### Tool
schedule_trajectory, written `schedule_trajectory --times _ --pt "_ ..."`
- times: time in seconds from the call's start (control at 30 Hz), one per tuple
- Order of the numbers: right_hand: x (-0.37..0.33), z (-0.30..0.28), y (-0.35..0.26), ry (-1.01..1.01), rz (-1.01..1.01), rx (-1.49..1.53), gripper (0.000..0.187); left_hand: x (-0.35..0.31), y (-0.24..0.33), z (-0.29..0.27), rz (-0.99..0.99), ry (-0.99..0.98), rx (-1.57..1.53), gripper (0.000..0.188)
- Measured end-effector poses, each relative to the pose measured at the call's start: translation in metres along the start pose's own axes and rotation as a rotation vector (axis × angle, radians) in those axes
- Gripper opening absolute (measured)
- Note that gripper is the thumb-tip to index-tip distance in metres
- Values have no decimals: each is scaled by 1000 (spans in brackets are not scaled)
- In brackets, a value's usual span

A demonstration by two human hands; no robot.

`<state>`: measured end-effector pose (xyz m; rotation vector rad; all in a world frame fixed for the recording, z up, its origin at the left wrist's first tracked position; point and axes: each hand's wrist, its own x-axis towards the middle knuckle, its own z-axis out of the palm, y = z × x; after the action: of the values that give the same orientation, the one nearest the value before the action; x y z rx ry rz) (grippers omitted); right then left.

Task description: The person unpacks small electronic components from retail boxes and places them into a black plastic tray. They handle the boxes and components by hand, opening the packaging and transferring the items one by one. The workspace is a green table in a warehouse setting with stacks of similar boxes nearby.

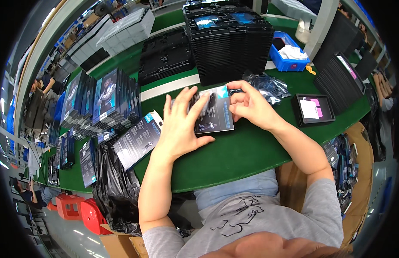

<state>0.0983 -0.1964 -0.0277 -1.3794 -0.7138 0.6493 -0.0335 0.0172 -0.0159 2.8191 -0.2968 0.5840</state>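
Note:
A flat printed box (214, 112), dark with a blue edge strip, lies on the green table in front of me. My left hand (182, 120) rests across its left part with the fingers spread and the thumb stuck out toward me. At the box's upper right corner is my right hand (251, 104), its fingers curled in against the edge; the fingertips are partly hidden. Left of my left wrist, another printed carton (138, 142) lies slanted, its end flap raised.
Stacks of printed boxes (106, 96) stand at left, near a black plastic bag (115, 185). Behind are black trays (229, 51) and a blue bin (290, 64). Clear plastic bags (268, 88), an open black box (313, 109) and a row of black boxes (339, 84) sit right.

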Motion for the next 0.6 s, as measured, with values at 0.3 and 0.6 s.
schedule_trajectory --times 0.3,0.6 --pt "-18 4 -17 -189 -72 106 63 7 16 9 122 180 -151 122" --pt "-21 11 -14 -139 -126 53 64 10 24 10 176 243 -3 118"
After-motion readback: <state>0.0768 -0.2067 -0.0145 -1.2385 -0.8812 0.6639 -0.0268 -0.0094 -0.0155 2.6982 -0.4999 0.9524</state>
